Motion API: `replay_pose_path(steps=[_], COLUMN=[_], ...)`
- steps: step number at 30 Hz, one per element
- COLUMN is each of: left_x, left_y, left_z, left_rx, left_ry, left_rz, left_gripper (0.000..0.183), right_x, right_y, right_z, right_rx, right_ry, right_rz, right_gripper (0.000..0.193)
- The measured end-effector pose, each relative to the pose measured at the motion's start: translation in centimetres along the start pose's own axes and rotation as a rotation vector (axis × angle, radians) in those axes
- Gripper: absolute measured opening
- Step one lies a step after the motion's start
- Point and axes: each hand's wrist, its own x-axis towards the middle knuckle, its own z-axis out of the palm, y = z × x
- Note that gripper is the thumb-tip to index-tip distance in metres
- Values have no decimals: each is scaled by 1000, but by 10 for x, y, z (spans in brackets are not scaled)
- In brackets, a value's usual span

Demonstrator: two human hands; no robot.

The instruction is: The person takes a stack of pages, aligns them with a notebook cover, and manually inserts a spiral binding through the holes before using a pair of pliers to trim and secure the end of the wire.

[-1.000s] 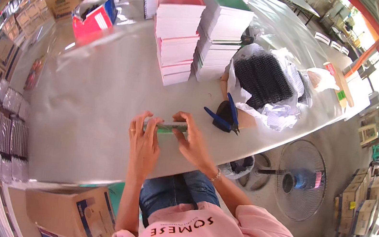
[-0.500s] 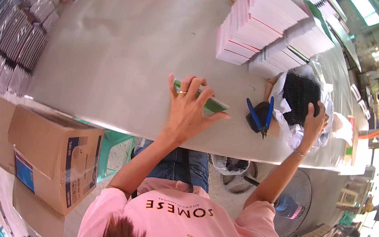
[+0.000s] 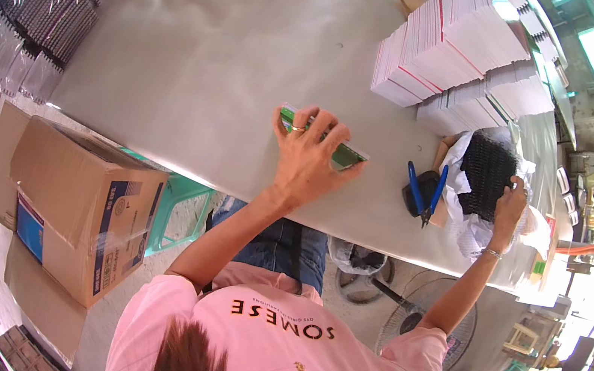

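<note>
Over the middle of the grey table [image 3: 198, 80], my left hand [image 3: 306, 158] grips a small pad [image 3: 349, 156] with a green face, standing on its edge. The fingers arch over its top and hide much of it. At the right, my right hand [image 3: 511, 208] reaches into a white plastic bag [image 3: 468, 228] and touches a bundle of black binding coils [image 3: 487, 174]. Its fingers are bent at the bundle's right edge; whether they pinch a single coil does not show. Between the hands lie blue-handled cutters [image 3: 428, 196], on a small black object.
Tall stacks of white cut sheets [image 3: 460, 49] stand behind the bag. Wrapped coil-bound notebooks [image 3: 49, 6] are piled at the far left. Below the table edge are a cardboard box [image 3: 81, 208], a green stool [image 3: 184, 207] and a standing fan [image 3: 423, 317].
My view has shifted, so the table's things sit farther right. My left hand still holds the pad. My right hand stays at the coils, with its fingers more drawn in at their edge.
</note>
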Motion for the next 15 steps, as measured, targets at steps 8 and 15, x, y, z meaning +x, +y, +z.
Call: replay_pose_path(steps=[8,15], left_x=[-2,-3], left_y=[-13,-16], left_z=[3,4], left_rx=[12,8], left_ry=[62,71], left_rz=[61,84], left_gripper=[41,43], right_x=[12,13], right_y=[4,11], right_z=[-19,-27], right_rx=[57,-54], right_ry=[-252,31], right_rz=[19,42], right_gripper=[36,33])
